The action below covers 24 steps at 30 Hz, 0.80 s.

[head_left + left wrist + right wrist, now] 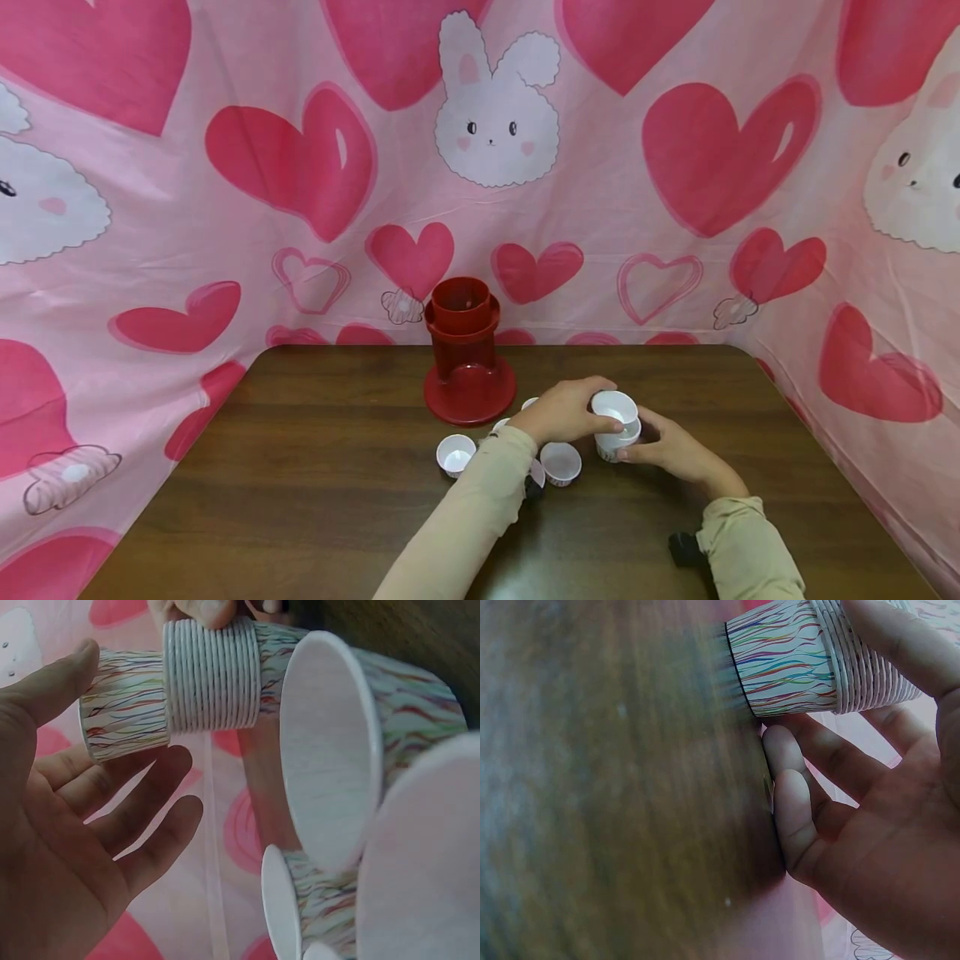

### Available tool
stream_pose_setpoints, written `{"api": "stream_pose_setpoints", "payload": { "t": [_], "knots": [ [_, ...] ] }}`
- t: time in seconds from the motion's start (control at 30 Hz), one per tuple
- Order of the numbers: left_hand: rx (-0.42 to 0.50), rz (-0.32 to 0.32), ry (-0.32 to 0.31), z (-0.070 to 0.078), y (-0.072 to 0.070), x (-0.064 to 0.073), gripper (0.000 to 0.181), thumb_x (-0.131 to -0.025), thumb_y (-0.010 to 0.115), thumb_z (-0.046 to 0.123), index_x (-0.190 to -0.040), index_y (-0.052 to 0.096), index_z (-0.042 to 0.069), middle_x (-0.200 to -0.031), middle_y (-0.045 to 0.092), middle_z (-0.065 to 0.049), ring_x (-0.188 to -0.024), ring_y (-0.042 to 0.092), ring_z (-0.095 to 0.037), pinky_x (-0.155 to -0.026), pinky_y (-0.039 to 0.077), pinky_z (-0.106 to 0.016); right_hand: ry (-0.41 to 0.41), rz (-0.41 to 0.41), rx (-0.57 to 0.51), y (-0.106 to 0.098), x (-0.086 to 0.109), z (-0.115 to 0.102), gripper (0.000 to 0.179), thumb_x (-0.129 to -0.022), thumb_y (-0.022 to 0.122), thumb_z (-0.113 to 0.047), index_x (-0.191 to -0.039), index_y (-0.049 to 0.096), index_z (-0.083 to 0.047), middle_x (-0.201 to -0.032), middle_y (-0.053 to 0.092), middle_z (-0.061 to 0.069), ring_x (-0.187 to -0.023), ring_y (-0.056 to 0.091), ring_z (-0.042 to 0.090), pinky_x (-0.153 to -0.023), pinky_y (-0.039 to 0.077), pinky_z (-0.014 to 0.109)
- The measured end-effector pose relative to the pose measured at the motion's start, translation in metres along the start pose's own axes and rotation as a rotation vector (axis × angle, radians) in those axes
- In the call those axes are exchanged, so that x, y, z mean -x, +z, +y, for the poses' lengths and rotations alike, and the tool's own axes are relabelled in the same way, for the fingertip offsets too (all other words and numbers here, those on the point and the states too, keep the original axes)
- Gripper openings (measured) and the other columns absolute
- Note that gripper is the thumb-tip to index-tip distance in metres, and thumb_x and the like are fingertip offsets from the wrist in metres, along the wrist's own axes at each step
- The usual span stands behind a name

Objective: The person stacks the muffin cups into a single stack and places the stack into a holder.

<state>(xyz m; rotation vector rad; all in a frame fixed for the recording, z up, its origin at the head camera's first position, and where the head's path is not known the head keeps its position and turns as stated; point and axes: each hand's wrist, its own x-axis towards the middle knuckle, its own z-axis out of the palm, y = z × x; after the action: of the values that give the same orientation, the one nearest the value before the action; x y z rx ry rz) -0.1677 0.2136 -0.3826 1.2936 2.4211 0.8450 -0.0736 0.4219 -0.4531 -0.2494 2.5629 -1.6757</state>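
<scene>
Toward the right of the table, my left hand [568, 412] pinches a white paper cup [124, 709] with coloured wavy lines, thumb on one side and fingers on the other. This cup sits partway in the top of an upright stack of nested paper cups [214, 679], whose rims lie close together. My right hand [684, 452] grips that stack around its rims, its thumb [904, 641] across the near side. In the right wrist view, the stack's bottom cup [784, 664] stands on the table.
Loose paper cups stand left of the stack, including one by my left forearm [560, 463] and one farther left [456, 455]. Others are partly hidden behind that arm. A red plastic holder [465, 350] with a round base stands at the back. A heart-patterned cloth [697, 158] surrounds the table [315, 483].
</scene>
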Motion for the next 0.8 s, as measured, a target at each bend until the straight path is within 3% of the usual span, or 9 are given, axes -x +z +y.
{"api": "stream_pose_setpoints", "payload": {
  "t": [0.2,0.53,0.8],
  "knots": [
    [-0.007,0.001,0.025,0.003,0.005,-0.004,0.052,-0.091,0.077,0.037,-0.137,0.060,0.018,-0.122,0.065,0.009,-0.104,0.059,-0.004,-0.090,0.047,-0.021,0.003,-0.001,-0.003,-0.001,0.000,-0.002,0.061,-0.089,0.078,-0.012,-0.139,0.048,0.007,-0.124,0.060,0.020,-0.109,0.057,0.029,-0.087,0.049,0.029],
    [-0.006,-0.007,-0.027,0.006,0.011,-0.006,0.059,-0.089,0.078,0.038,-0.140,0.058,0.017,-0.126,0.065,0.008,-0.109,0.059,-0.005,-0.094,0.048,-0.025,-0.006,-0.012,-0.039,-0.001,-0.001,-0.001,0.059,-0.089,0.077,-0.010,-0.137,0.048,0.008,-0.121,0.060,0.020,-0.107,0.057,0.031,-0.086,0.050,0.029],
    [-0.037,-0.010,-0.020,0.005,0.016,-0.008,0.055,-0.090,0.077,0.038,-0.138,0.059,0.017,-0.123,0.066,0.008,-0.106,0.060,-0.005,-0.092,0.048,-0.024,-0.034,-0.003,-0.012,-0.002,0.001,0.000,0.062,-0.089,0.077,-0.009,-0.141,0.048,0.006,-0.123,0.060,0.018,-0.107,0.057,0.022,-0.087,0.049,0.027]
  ]
}}
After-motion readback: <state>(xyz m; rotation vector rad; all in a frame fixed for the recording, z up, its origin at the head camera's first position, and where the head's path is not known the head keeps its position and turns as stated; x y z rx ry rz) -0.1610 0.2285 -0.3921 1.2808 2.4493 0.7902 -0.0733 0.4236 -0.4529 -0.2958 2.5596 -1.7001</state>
